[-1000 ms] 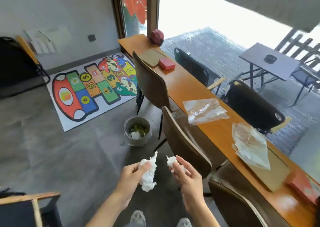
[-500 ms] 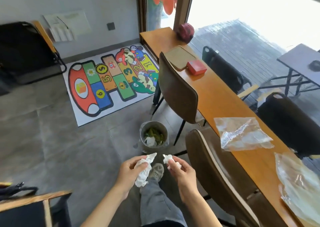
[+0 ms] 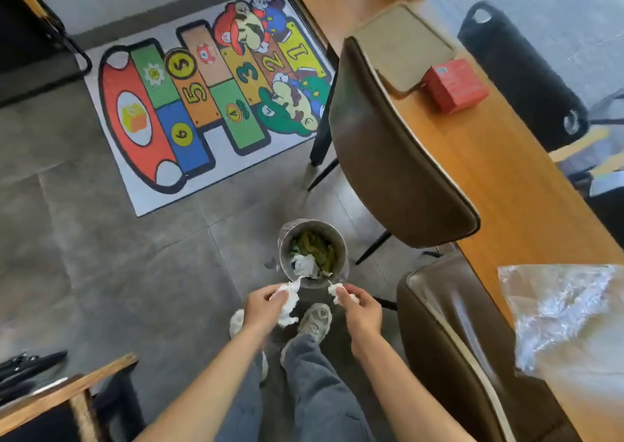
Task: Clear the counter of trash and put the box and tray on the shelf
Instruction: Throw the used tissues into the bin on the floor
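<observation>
Tissue wads (image 3: 287, 301) | left hand (image 3: 261, 308) fingers clutch one | right hand (image 3: 359, 310) fingers pinch another (image 3: 337, 289)

Left hand: the left hand (image 3: 261, 308) grips a crumpled white tissue (image 3: 287, 303).
Right hand: the right hand (image 3: 361, 310) pinches a smaller tissue scrap (image 3: 337, 289).
Bin: a round metal bin (image 3: 312, 254) stands on the floor just beyond both hands, with green scraps and white paper inside.
Counter: the wooden counter (image 3: 499, 157) runs along the right.
Far on counter: a flat tray (image 3: 403, 48) with a red box (image 3: 454, 85) touching its right edge.
Near on counter: a clear plastic bag (image 3: 560, 310).
</observation>
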